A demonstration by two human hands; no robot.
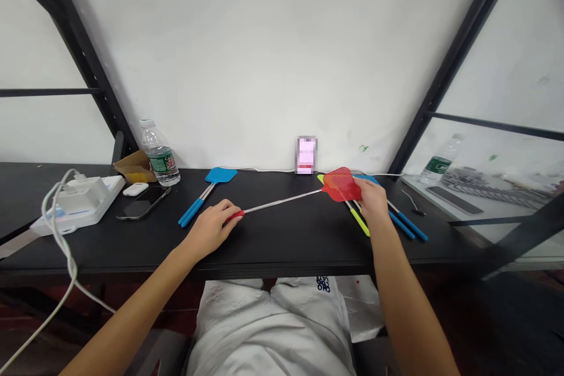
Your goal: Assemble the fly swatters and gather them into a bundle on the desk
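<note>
A red fly swatter (341, 184) with a thin metal rod stretches between my hands above the black desk. My left hand (214, 224) is closed round its red handle, which is mostly hidden by the fingers. At the other end, my right hand (371, 197) grips the edge of the red mesh head. Beneath and beside that hand lie a yellow-green fly swatter (360, 222) and blue-handled swatters (408, 225), their heads partly covered. To the left of centre, blue fly swatters (221, 174) rest together on the desk, handles toward me.
On the left stand a water bottle (162, 155), a cardboard box (134, 165), a white earphone case (135, 189), a dark phone (143, 203) and a white power strip (83, 202) with cables. A lit phone (305, 155) leans on the wall. Another bottle (439, 160) is at right.
</note>
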